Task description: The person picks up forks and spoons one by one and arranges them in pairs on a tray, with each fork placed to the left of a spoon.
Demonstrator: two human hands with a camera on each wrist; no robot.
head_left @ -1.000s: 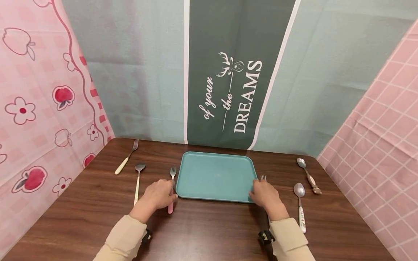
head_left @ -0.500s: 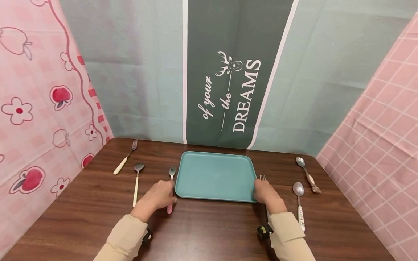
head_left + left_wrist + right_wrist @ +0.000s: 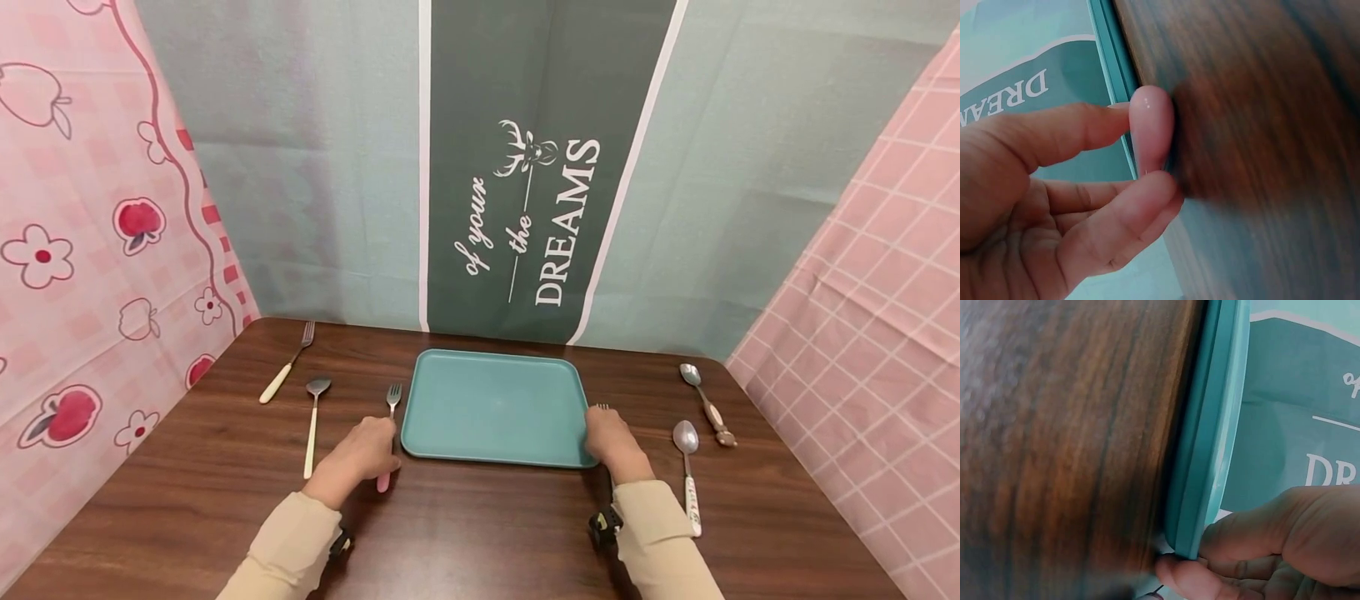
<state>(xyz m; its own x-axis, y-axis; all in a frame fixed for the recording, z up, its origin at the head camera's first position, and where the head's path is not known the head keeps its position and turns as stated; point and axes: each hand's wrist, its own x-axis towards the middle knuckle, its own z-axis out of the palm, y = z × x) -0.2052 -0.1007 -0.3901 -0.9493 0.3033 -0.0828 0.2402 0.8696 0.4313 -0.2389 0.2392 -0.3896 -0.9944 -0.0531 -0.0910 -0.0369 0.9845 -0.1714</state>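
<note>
My left hand (image 3: 363,450) lies beside the left end of a teal rectangular tray (image 3: 495,408), pinching a fork (image 3: 393,400) by its pink handle. In the left wrist view the rounded pink handle end (image 3: 1152,119) shows between thumb and finger, close over the wood. My right hand (image 3: 615,437) is at the tray's front right corner. The right wrist view shows its thumb and finger pinching the teal corner (image 3: 1194,506). Another fork (image 3: 602,407) lies by the tray's right edge, mostly covered by that hand; only its tine tips show.
On the wooden table (image 3: 480,533), a cream-handled fork (image 3: 288,362) and spoon (image 3: 313,425) lie at left. At right are a spoon with a patterned white handle (image 3: 688,475) and one with a brown figure-ended handle (image 3: 708,404). Printed cloths (image 3: 337,167) hang around the table.
The right hand has shifted from over the tray's corner to its outer edge, covering more of the right fork's tines. The pink handle end in the left hand has swung slightly left.
</note>
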